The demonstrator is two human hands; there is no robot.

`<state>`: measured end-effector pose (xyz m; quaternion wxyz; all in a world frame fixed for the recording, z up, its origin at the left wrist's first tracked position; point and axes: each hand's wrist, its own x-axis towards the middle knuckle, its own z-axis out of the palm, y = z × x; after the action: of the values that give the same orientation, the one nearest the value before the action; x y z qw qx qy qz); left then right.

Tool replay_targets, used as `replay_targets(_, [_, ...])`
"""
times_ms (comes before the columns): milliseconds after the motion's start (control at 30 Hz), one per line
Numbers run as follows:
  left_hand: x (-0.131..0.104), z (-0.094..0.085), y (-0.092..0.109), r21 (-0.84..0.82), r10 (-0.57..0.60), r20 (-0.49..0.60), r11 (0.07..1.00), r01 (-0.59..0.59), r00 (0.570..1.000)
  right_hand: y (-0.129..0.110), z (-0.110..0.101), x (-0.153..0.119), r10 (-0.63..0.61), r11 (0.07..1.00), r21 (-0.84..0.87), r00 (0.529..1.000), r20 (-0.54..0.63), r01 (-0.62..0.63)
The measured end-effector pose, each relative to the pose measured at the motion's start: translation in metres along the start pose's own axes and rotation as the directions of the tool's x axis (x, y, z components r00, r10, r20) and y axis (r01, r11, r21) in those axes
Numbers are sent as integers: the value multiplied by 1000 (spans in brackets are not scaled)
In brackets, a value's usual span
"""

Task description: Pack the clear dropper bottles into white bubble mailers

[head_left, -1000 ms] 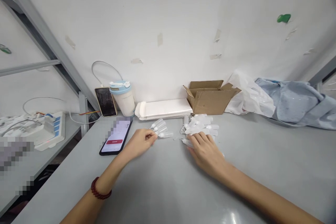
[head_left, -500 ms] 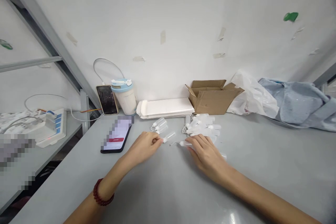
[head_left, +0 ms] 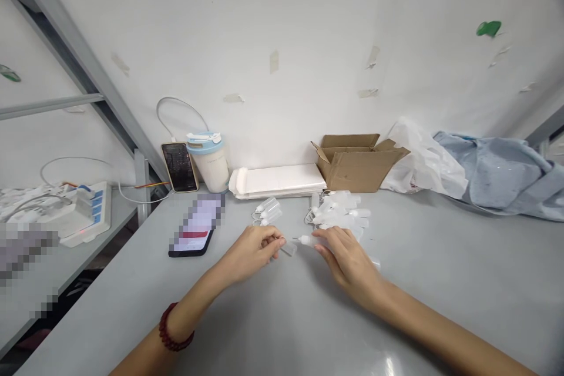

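My left hand [head_left: 261, 249] is closed, its thumb and index finger pinching one end of a small clear tube [head_left: 289, 248] that points right. Facing it, my right hand [head_left: 341, 252] is closed on a small translucent bottle [head_left: 307, 240]. A thin needle-like tip sticks out of this bottle toward the left hand. Behind the right hand lies a pile of similar translucent bottles [head_left: 337, 210], with thin loops at its left side. A smaller group of such bottles [head_left: 268, 210] lies behind the left hand. The right fingers partly cover the held bottle.
On the grey table [head_left: 273, 329], a phone [head_left: 196, 235] lies at left. Along the wall stand another phone [head_left: 180, 167], a lidded cup [head_left: 210, 164], flat white boxes [head_left: 282, 181], an open cardboard box [head_left: 359, 167], a white plastic bag [head_left: 423, 161] and blue cloth [head_left: 502, 173].
My left hand has shifted slightly right and toward me. The clear tube at its fingertips has turned from pointing up-right to down-right. My right hand has barely moved.
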<state>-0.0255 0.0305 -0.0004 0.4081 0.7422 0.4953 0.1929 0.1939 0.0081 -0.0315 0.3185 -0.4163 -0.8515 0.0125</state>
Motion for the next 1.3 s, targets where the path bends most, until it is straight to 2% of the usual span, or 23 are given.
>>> replay_targets(67, [0, 0, 1, 33, 24, -18, 999, -23, 1000, 0, 0, 0, 16, 1000, 12, 1000, -1, -16])
replay_targets(167, [1, 2, 1, 152, 126, -46, 981, -118, 991, -1, -1, 0, 27, 999, 26, 1000, 4, -27])
replay_targets(267, [0, 6, 2, 262, 238, -14, 938, -226, 971, -1, 0, 0, 13, 999, 31, 1000, 4, -13])
replay_targets(367, [0, 9, 1, 296, 277, 20, 916, -270, 961, -2, 0, 0, 0, 999, 40, 1000, 5, -1])
replay_targets(600, [-1, 12, 1, 297, 292, 23, 911, -285, 956, -3, 0, 0, -1, 998, 57, 1000, 29, 0])
replay_targets(1300, [0, 12, 0, 280, 282, 11, 920, -274, 959, -5, 1, -1, -27, 1000, 14, 999, -23, 27])
